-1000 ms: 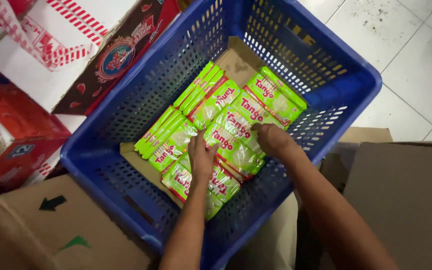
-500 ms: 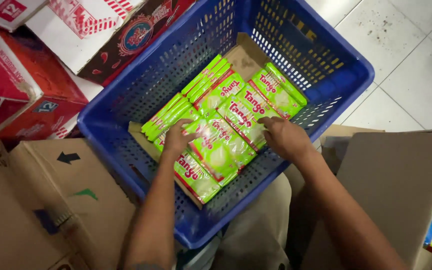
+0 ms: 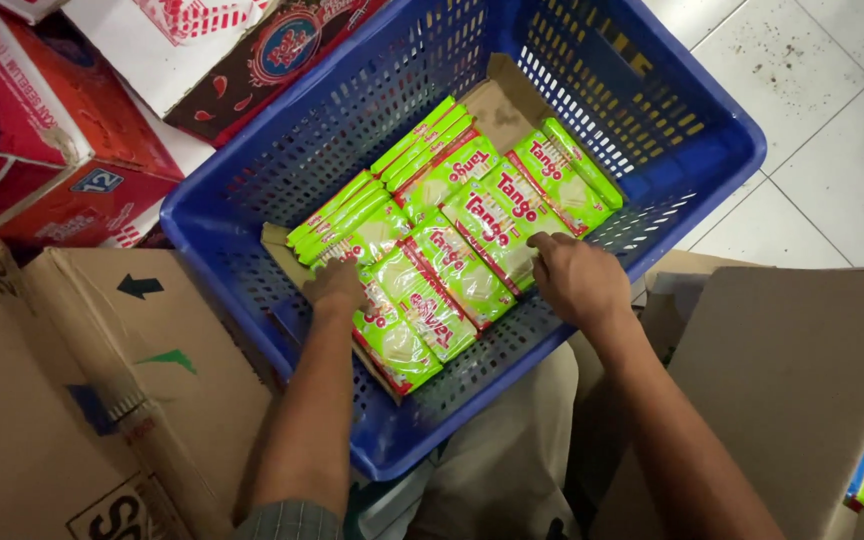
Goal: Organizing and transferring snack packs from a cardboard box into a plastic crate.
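White tiled floor [image 3: 832,130] (speckled with dirt) at upper right; brown cardboard boxes [image 3: 62,400] and red-and-white cartons [image 3: 42,150] crowd the left.

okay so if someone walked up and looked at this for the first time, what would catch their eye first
Most striking is the bright blue plastic basket in the middle, its floor lined with lime-green snack packets lying flat in rows on a cardboard sheet. The left hand and right hand both rest on the packets at the near side. Red-and-white cartons are stacked at upper left, with plain brown boxes at lower left.
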